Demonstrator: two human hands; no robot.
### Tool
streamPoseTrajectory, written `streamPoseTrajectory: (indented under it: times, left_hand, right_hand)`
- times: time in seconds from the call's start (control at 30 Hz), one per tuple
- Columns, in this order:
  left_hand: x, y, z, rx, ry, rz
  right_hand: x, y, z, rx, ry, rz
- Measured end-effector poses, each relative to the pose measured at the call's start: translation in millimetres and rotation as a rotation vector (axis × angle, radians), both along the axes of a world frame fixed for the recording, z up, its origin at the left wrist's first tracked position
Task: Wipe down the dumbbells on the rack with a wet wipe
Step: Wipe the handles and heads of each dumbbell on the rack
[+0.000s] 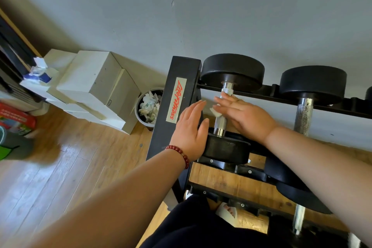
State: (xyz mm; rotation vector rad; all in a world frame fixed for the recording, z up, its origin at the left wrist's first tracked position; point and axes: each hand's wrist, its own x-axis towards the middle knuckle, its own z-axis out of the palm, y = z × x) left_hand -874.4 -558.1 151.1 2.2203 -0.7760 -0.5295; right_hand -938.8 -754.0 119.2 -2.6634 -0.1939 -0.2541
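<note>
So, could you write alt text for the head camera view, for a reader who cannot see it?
A right hand presses a white wet wipe against the steel handle of the leftmost black round dumbbell on a black metal rack. The left hand, wearing a red bead bracelet, rests against that dumbbell's near end.

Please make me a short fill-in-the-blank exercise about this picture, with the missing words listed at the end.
1. The right hand presses a white wet wipe against the metal ____ of the leftmost dumbbell.
2. The bracelet of dark red beads sits on the person's ____ wrist.
3. The label on the side post of the rack has ____ lettering.

Missing words: handle; left; red.
</note>
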Motion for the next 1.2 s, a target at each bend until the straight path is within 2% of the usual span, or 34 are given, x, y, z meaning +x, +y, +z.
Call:
streamPoseTrajectory:
  times: [0.17, 0.3, 0.37, 0.5, 0.67, 0.8, 0.9, 1.07, 1.2]
  left_hand:
    - [3.4, 0.5, 0.5, -0.011, 0.055, -0.035]
    - [6.8, 1.3, 0.4, -0.029, 0.129, -0.067]
    - [8.1, 1.8, 0.9, -0.030, 0.153, -0.083]
    - [9.8, 2.0, 0.9, -0.034, 0.175, -0.102]
    - [10.9, 2.3, -1.6, -0.054, 0.198, -0.100]
    - [15.1, 1.6, -4.9, -0.068, 0.244, -0.087]
    - [23.3, -3.5, 2.9, -0.148, 0.268, 0.012]
    - [27.5, -18.5, 21.1, -0.204, 0.222, 0.014]
    - [16.5, -29.3, 28.6, -0.311, 0.279, 0.087]
  right_hand:
    - [13.1, 2.8, 8.0, 0.045, 0.032, -0.190]
    - [-9.0, 8.4, -0.3, -0.053, 0.041, -0.016]
    - [-3.2, 2.7, 3.1, -0.109, 0.034, -0.009]
    - [16.1, 12.5, 15.4, 0.043, 0.092, -0.265]
    - [1.4, 23.9, 12.0, 0.087, 0.172, -0.244]
    - [-1.1, 20.2, 23.1, 0.079, 0.069, -0.205]
    - [-1.6, 21.0, 24.0, 0.080, -0.024, -0.200]
    - [-3.0, 29.6, 26.3, 0.318, -0.042, -0.284]
    - [-1.9, 36.3, 34.9, 0.573, -0.070, -0.343]
